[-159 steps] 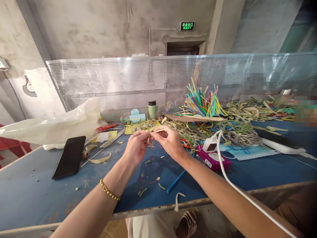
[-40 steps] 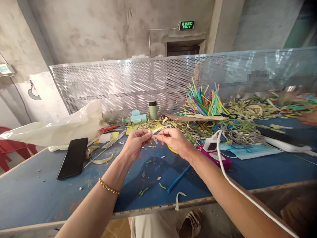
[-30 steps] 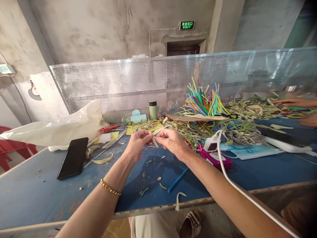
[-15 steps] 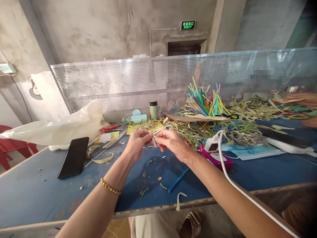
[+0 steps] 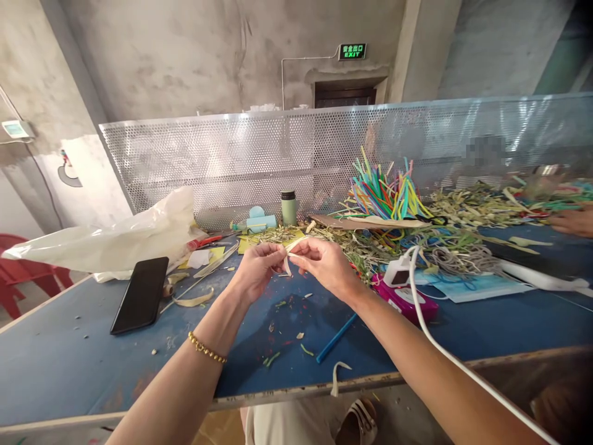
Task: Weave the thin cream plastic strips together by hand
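Observation:
My left hand (image 5: pixel 259 266) and my right hand (image 5: pixel 322 262) meet over the middle of the blue table. Between them is a pale strip of dried plant leaf (image 5: pixel 287 266), one end hanging below the fingertips. The left thumb and fingers pinch it, and the right thumb and forefinger grip it from the other side. Fingers partly cover the strip, so its full shape is hidden. Just beyond the hands lie dried stems on a yellow sheet (image 5: pixel 244 243).
A black phone (image 5: pixel 140 295) lies left, near a plastic bag (image 5: pixel 106 238). Behind are a green bottle (image 5: pixel 288 209) and colourful pipe cleaners (image 5: pixel 386 188). On the right sit a purple box (image 5: pixel 405 300), a white cable (image 5: pixel 421 324) and a blue face mask (image 5: pixel 482 284). A co-worker's hand (image 5: pixel 574 221) shows far right.
Both hands stay together over the same spot while their fingers shift on the strip. Its hanging end now looks curved. The co-worker's hands at far right have moved about.

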The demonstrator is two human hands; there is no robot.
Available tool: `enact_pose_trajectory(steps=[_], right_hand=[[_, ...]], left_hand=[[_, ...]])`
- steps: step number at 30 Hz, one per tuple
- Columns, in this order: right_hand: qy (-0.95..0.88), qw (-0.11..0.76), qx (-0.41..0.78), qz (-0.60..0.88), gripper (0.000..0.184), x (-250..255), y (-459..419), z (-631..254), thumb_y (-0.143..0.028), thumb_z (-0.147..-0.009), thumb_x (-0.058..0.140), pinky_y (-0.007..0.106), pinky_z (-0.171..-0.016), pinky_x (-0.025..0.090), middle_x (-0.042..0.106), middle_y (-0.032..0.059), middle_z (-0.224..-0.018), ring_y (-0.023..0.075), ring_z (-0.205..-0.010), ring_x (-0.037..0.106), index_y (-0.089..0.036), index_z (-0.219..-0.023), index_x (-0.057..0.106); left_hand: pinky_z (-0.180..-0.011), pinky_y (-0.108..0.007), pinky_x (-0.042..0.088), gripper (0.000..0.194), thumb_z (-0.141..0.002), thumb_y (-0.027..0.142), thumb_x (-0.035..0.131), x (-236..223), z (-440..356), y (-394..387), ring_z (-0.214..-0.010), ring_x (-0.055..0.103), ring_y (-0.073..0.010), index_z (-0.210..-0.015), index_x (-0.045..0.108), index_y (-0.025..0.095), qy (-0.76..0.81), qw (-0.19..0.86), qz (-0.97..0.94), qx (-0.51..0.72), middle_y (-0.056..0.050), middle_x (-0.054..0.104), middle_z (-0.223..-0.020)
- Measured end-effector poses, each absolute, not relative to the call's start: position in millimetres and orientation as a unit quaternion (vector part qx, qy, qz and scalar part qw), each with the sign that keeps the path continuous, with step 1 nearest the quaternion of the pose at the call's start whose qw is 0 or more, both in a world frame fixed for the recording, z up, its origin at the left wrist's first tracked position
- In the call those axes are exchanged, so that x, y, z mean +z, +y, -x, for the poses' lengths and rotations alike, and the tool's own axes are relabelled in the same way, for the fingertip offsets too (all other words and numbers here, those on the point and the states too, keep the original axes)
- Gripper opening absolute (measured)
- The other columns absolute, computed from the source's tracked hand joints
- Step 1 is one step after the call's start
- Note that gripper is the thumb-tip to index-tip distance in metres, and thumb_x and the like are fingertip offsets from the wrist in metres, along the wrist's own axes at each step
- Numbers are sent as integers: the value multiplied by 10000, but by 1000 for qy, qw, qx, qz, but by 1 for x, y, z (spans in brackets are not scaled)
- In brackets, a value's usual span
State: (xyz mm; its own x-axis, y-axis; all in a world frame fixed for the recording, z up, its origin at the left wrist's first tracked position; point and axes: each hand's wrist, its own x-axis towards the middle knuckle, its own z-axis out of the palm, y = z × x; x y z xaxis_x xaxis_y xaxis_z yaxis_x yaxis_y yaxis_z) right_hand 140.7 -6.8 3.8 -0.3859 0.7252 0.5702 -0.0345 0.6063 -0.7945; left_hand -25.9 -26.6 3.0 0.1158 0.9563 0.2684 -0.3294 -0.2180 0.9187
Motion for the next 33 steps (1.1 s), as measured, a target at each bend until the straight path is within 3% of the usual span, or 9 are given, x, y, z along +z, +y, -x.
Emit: enact_pose_trajectory(steps=[4,10,18,22,28,33], right_hand=[[-760,542,258,249,123,1,-8,-137,-311,-836,683,272,-555,484,687,24,-770,124,-567,574,-189,-845,697],[-822,523,4,226,168,-1,-13,-141,-220,-941,545,303,-745,490,673,57,-876,175,-817,622,-209,-874,698],[-843,470,-168,200,201,-3,-19,-142,-154,-962,489,293,-768,491,673,83,-958,173,-849,632,-189,-910,680],[-834,502,-105,202,172,-3,-19,-138,-141,-945,491,291,-746,497,687,77,-904,173,-823,640,-173,-879,647],[-739,558,228,299,113,0,-10,-137,-260,-845,608,239,-471,429,630,9,-630,109,-473,522,-165,-786,621],[-725,565,255,301,89,-1,-5,-137,-247,-765,635,257,-570,482,675,41,-705,134,-587,598,-159,-757,621]], left_hand=[[-545,-222,429,184,-654,212,814,3,25,-27,-492,543,-92,-646,668,99,288,575,-494,585,-24,611,-543],[-549,-249,460,89,-649,128,756,2,23,-26,-501,560,-108,-660,674,93,275,618,-441,590,-32,621,-572],[-515,-233,411,182,-553,158,805,2,18,-28,-475,529,-91,-646,664,92,324,547,-454,624,-9,608,-547],[-520,-232,395,239,-543,217,832,1,18,-26,-490,514,-84,-680,674,102,345,473,-488,647,0,620,-568],[-509,-220,362,213,-590,233,816,2,20,-26,-486,480,-69,-686,673,109,351,439,-548,620,11,605,-541],[-512,-219,376,216,-616,230,820,6,18,-31,-494,499,-73,-723,672,114,346,434,-578,598,12,617,-555]])
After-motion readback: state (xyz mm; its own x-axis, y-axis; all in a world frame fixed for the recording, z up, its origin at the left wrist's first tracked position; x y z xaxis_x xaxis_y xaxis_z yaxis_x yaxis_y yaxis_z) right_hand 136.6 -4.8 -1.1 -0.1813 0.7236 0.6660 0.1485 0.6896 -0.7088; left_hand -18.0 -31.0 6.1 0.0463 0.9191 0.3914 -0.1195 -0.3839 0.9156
